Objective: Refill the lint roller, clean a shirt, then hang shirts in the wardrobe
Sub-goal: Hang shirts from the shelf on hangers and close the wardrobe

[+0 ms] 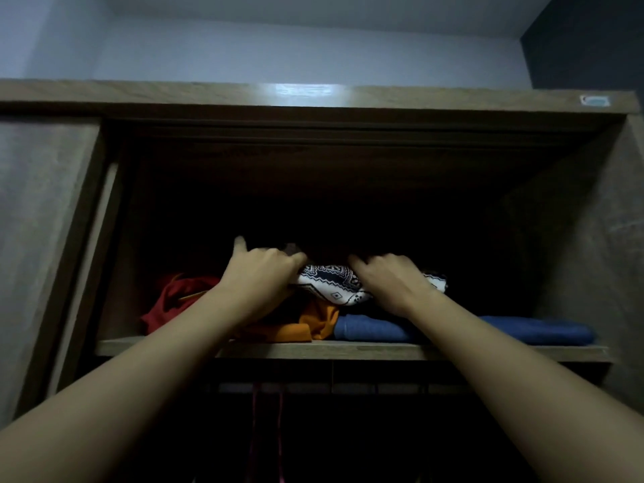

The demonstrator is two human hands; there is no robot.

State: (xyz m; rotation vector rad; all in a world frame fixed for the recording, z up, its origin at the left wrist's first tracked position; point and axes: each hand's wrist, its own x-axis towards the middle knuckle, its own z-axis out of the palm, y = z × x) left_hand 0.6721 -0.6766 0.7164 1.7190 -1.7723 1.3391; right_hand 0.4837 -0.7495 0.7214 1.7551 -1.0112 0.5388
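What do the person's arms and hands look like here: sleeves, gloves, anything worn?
Both forearms are bare up to the frame edge, with no sleeve showing. The left hand and right hand wear no gloves. No watch, bracelet or ring can be made out at either wrist or on the fingers, though the light is dim and the image is soft.

Both hands, left (259, 270) and right (386, 273), rest mid-frame atop a folded garment (331, 284) crowning a clothes pile on the wardrobe's upper shelf (348, 351); hanging clothes (266, 430) fill the frame's bottom.
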